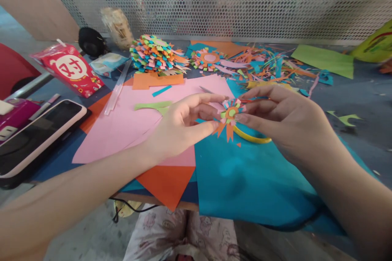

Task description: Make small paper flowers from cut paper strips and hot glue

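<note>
Between my two hands is a small paper rosette (pixel 232 113) with layered pink, blue, orange and green petals and two notched orange tails hanging down. My left hand (pixel 191 120) pinches its left edge between thumb and fingers. From the other side my right hand (pixel 272 108) grips the right edge the same way. Just behind and under the rosette lie scissors, their yellow handle (pixel 252 136) and pointed blade (pixel 206 89) partly hidden by my hands. Beneath are a blue paper sheet (pixel 245 183) and a pink paper sheet (pixel 107 138).
Stacked finished rosettes (pixel 156 55) and another rosette (pixel 208 58) stand at the back, beside a heap of paper scraps (pixel 275 65). To the left are a phone (pixel 43 134), a red snack bag (pixel 72 69) and glue sticks (pixel 118 85). A perforated metal panel (pixel 245 4) closes off the back.
</note>
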The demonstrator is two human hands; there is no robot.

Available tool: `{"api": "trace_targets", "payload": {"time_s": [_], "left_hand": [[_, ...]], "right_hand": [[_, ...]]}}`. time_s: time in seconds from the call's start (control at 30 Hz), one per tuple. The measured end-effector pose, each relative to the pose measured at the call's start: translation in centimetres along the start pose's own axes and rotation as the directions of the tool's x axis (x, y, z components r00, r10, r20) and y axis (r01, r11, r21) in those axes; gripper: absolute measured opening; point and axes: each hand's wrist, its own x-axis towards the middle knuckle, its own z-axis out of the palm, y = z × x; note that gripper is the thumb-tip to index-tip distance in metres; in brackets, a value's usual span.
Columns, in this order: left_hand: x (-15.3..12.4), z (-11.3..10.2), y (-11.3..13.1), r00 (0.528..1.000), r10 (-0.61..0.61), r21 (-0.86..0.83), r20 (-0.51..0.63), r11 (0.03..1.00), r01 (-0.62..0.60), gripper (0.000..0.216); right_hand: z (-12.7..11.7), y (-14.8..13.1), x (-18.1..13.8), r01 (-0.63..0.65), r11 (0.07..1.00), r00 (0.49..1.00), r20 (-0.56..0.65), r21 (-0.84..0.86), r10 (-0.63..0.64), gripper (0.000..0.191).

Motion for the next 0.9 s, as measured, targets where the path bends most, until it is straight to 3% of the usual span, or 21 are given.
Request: {"api": "trace_targets", "payload": {"time_s": [0.27,0.47,0.7,0.9], "left_hand": [[0.0,0.1,0.2,1.0,0.017,0.009,0.006,1.0,-0.017,0.035],[0.0,0.0,0.4,1.0,0.02,0.02,0.013,1.0,-0.02,0.033],[0.0,-0.1,0.5,0.999,0.014,0.057,-0.033,0.998,-0.012,0.033],[-0.2,0.0,0.2,0.999,0.044,0.062,0.01,0.997,-0.045,0.032]], "right_hand": [[0.1,-0.2,-0.2,0.066,0.997,0.997,-0.022,-0.036,-0.067,0.036],[0.0,-0.1,-0.6,0.241,0.966,0.968,-0.044,-0.096,-0.246,0.031],[0.2,-0.3,-0.8,0.232,0.965,0.971,-0.028,-0.125,-0.237,0.032],[0.3,-0.2,-1.1,0.298,0.946,0.954,0.004,-0.129,-0.3,0.03]]}}
